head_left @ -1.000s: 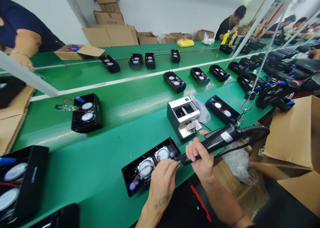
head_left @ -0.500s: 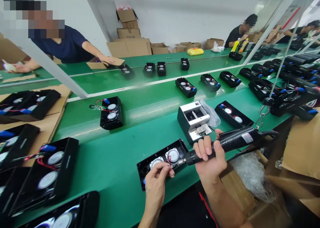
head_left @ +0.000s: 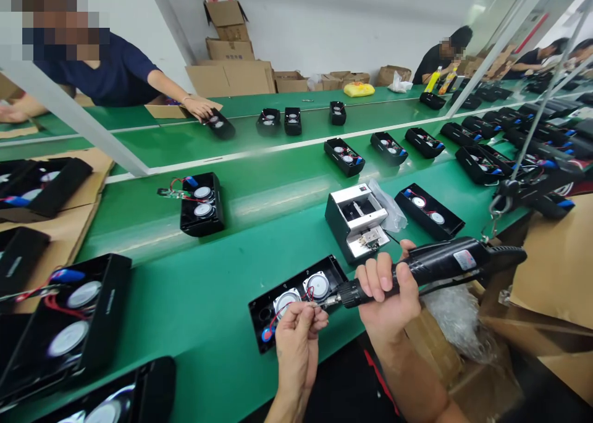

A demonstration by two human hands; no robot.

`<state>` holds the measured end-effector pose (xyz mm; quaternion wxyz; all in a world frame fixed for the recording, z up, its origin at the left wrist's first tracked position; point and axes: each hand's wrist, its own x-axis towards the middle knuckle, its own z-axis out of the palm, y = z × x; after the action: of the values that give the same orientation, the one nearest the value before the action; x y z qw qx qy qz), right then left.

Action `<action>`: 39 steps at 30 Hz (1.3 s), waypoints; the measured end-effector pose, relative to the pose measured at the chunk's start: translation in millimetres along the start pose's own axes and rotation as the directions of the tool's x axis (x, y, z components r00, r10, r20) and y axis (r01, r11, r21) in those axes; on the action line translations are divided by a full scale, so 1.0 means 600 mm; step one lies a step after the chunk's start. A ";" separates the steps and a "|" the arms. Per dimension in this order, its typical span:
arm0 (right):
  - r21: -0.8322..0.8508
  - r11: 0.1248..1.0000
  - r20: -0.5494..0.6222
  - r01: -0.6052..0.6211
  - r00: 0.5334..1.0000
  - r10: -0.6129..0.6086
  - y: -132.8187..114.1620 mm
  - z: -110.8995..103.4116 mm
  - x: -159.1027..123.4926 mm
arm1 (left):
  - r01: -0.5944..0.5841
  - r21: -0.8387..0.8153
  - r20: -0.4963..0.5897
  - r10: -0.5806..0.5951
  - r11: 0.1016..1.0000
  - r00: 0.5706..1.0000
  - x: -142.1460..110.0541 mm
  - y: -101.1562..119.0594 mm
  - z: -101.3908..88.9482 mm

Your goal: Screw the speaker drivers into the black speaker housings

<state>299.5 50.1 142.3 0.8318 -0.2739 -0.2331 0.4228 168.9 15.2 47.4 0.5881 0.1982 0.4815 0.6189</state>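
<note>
Across the line, a co-worker's hand point(head_left: 199, 107) has moved onto a black speaker housing point(head_left: 218, 124) that it lay just short of a moment earlier. At the near edge of a green assembly belt point(head_left: 194, 275), a worker's right hand point(head_left: 386, 293) clenches a black electric screwdriver point(head_left: 445, 263), its bit pointing left, just over the rim of an open speaker housing point(head_left: 264, 315). The housing lies flat on the belt, its two round speaker drivers point(head_left: 317, 286) facing up, with red wires point(head_left: 278, 317) running across them. The worker's left hand point(head_left: 296, 343) is curled at those wires, right beside the bit; whether it grips anything cannot be told. A steel hook point(head_left: 491, 222) hangs near the screwdriver, above bubble wrap point(head_left: 456, 315). A white-and-black fixture point(head_left: 356, 222) stands on the belt beyond the housing. More housings sit in rows along the green benches. Further off, a yellow bag point(head_left: 359, 89) lies on the far bench, and stacked cardboard boxes point(head_left: 229, 49) stand against a white wall point(head_left: 333, 21).
</note>
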 end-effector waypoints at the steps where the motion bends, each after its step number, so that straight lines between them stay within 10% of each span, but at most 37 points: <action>1: -0.010 1.000 -0.005 -0.007 1.000 0.007 -0.001 0.000 0.001 | -0.011 -0.001 0.000 0.011 1.000 1.000 0.000 -0.001 0.000; 22: -0.057 0.998 0.064 -0.019 0.998 0.023 -0.026 -0.002 -0.002 | -0.292 0.213 0.139 0.267 0.932 0.954 0.009 -0.013 -0.027; 25: -0.084 0.996 0.108 0.006 0.994 0.003 -0.027 -0.008 0.000 | -0.503 0.493 0.392 0.335 0.709 0.857 0.016 0.007 -0.044; 32: -0.214 0.976 0.187 0.048 0.982 -0.008 -0.026 -0.038 0.015 | -0.744 0.602 0.798 0.257 -0.290 0.545 0.044 0.043 -0.071; 39: -0.264 0.962 0.332 0.070 0.943 0.023 0.007 -0.051 0.011 | -0.765 0.484 0.875 0.267 -0.426 0.404 0.047 0.031 -0.067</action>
<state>319.2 49.7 118.0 0.7400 -0.3074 -0.4291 0.4168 119.9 29.2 35.4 -0.0655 0.8558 0.4462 0.2534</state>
